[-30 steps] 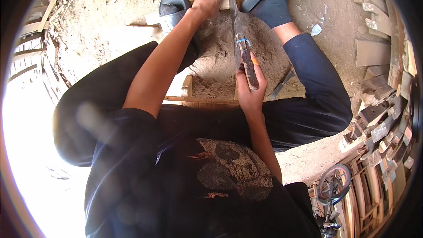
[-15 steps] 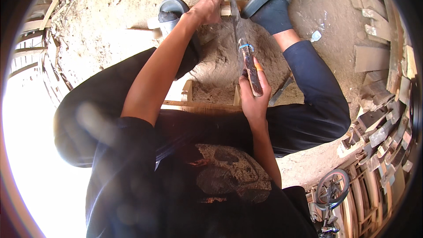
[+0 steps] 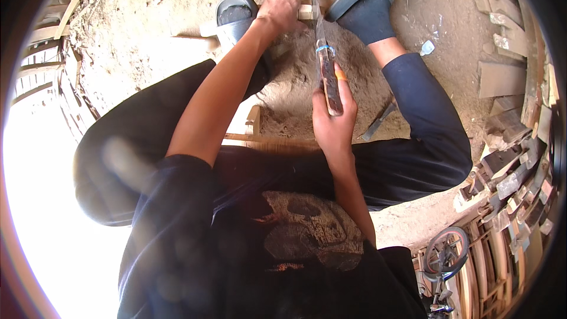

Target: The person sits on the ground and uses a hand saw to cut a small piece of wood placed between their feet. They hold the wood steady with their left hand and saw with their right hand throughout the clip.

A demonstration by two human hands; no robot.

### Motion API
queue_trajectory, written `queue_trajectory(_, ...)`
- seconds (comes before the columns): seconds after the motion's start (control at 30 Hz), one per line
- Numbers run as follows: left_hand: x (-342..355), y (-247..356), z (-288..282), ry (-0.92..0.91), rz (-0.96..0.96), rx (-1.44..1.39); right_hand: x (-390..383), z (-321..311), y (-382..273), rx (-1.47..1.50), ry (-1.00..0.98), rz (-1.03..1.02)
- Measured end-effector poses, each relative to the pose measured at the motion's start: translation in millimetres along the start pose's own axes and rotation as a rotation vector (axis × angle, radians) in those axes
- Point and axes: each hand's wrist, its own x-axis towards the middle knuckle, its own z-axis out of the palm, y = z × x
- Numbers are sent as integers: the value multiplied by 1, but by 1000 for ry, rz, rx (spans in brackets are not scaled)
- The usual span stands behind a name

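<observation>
My right hand [image 3: 335, 124] is closed round the dark, worn handle of a handsaw [image 3: 328, 80], which has a blue tie near its top. The narrow blade points away from me and lies across a small piece of wood [image 3: 305, 13]. On the left of the blade, my left hand [image 3: 280, 13] presses on the wood with its fingers wrapped over it. The wood's right end lies near my sandalled right foot [image 3: 363, 0]. My left foot, in a sandal [image 3: 235, 15], is beside my left hand. Where the teeth meet the wood is too small to make out.
Under my legs is a wooden board [image 3: 271, 140] with an upright block [image 3: 253, 119]. A dark flat tool [image 3: 378, 123] lies on the dirt floor near my right thigh. Stacked wood offcuts [image 3: 514, 165] line the right side, and a bicycle wheel [image 3: 446, 253] shows at lower right.
My right hand and the saw have shifted slightly left and away from me, and the handle stands straighter. My left hand stays on the wood, moving a little.
</observation>
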Motion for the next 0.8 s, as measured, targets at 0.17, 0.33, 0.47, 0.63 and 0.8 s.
queue_trajectory(0.17, 4, 10, 5, 38, -73, 19, -22, 0, 2, -41, -22, -83)
queue_trajectory(0.33, 5, 19, -1, -30, -57, -15, -79, -19, -6, -83, -27, 2)
queue_trajectory(0.47, 19, 13, -3, 10, -114, -95, -58, -13, -13, -35, -18, -11)
queue_trajectory(0.63, 23, 11, 21, 138, -67, -25, -76, -44, -13, -175, -13, -46)
queue_trajectory(0.8, 17, 9, 15, 98, -158, -31, -78, -46, -14, -66, -83, 41)
